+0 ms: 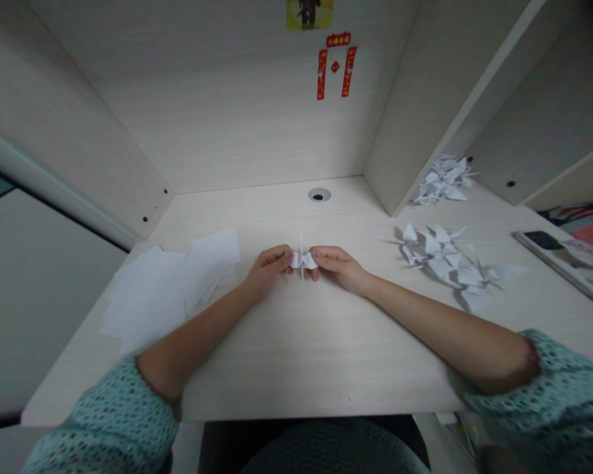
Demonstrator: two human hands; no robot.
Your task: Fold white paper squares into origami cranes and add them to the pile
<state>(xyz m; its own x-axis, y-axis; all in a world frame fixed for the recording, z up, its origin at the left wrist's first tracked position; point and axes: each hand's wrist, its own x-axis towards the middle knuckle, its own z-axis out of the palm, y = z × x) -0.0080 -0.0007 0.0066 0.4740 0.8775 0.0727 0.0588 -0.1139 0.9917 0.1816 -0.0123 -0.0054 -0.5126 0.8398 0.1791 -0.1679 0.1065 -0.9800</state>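
Observation:
A small white paper crane (302, 260) is held between my two hands just above the desk, its thin neck and tail pointing away from and toward me. My left hand (271, 268) pinches one wing between thumb and fingers. On the other side, my right hand (340, 266) pinches the opposite wing the same way. To the left lie loose white paper sheets (151, 293), overlapping one another. Several folded paper cranes (442, 257) rest in a heap to the right of my right hand.
Another heap of paper cranes (445, 179) sits farther back, beside the upright divider (425, 125). A phone (563, 260) lies at the right. A round cable hole (319, 195) is near the back panel, which bears red stickers (335, 66). The desk's front edge is close to my body.

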